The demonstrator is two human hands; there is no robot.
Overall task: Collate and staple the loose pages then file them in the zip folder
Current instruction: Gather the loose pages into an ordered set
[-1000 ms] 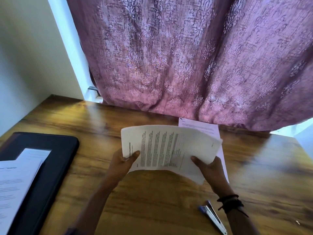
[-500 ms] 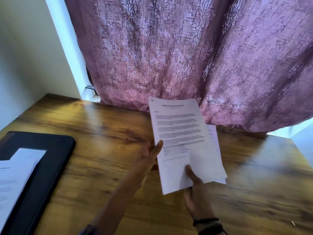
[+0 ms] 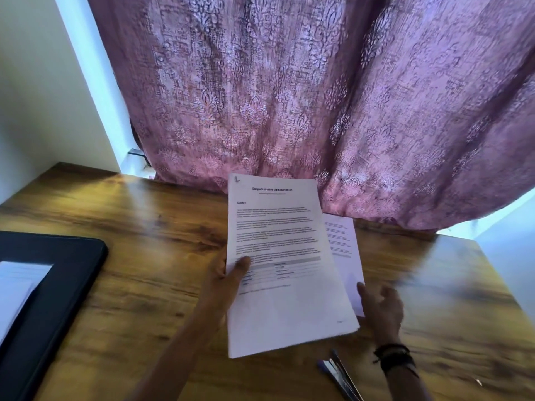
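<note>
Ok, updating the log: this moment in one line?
left hand: holds page stack | right hand: fingers spread beside stack | stapler: on table

Daylight glows through curtain (image 3: 318, 96); glare on table (image 3: 451, 273); motion blur, wide-angle bending.

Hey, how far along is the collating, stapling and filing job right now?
Partly collated: several pages sit in a stack, gripped at its edge by the left hand. The right hand is open beside it, over one loose sheet lying on the table. Stapling looks undone: the stapler lies by the right wrist, unheld. Filing remains; the zip folder lies at the left with other paper on it.
</note>
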